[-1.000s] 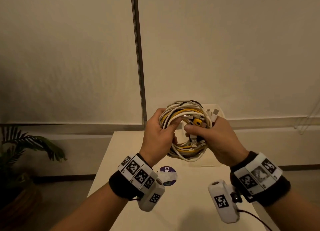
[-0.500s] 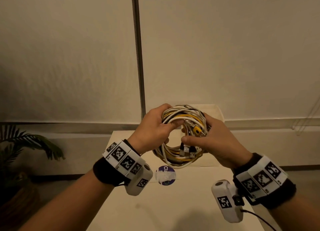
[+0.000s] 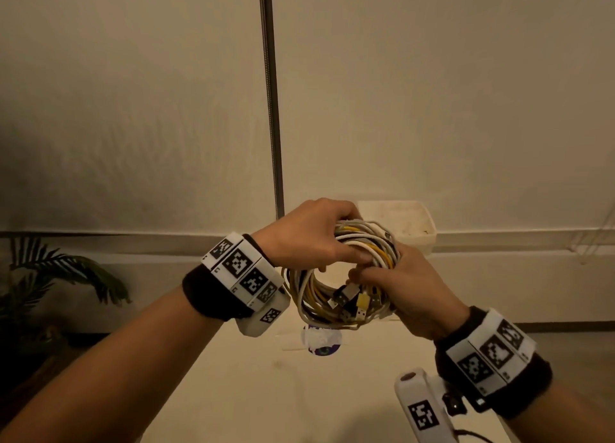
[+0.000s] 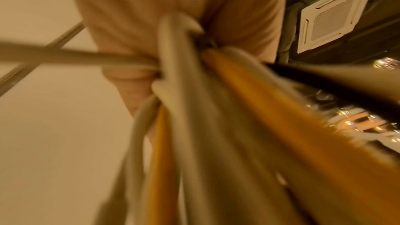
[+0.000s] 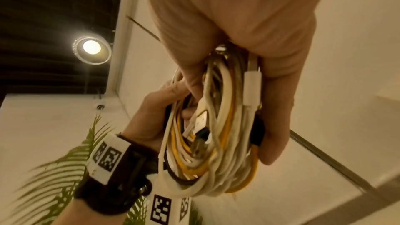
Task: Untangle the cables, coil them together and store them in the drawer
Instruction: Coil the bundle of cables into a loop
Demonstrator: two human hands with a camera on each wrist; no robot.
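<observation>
A round coil of white, yellow and black cables (image 3: 339, 286) hangs in the air above the pale table (image 3: 266, 392), held by both hands. My left hand (image 3: 316, 243) grips its upper left side, fingers curled through the loop. My right hand (image 3: 409, 286) clasps the right side, thumb inside the ring. Several USB plugs (image 3: 352, 301) bunch at the coil's lower right. The left wrist view shows blurred white and yellow strands (image 4: 205, 126) running from my palm. In the right wrist view the coil (image 5: 216, 134) sits in my right palm (image 5: 249, 49). No drawer shows.
A white open box (image 3: 406, 226) stands at the table's far edge behind the coil. A round blue sticker (image 3: 322, 342) lies on the table under the coil. A potted palm (image 3: 50, 283) stands at the left on the floor. A metal pole (image 3: 271, 109) runs up the wall.
My left hand has swung up and over the coil's top, and the coil has tilted and turned. The plugs now lie at the lower right. My right hand has shifted slightly lower.
</observation>
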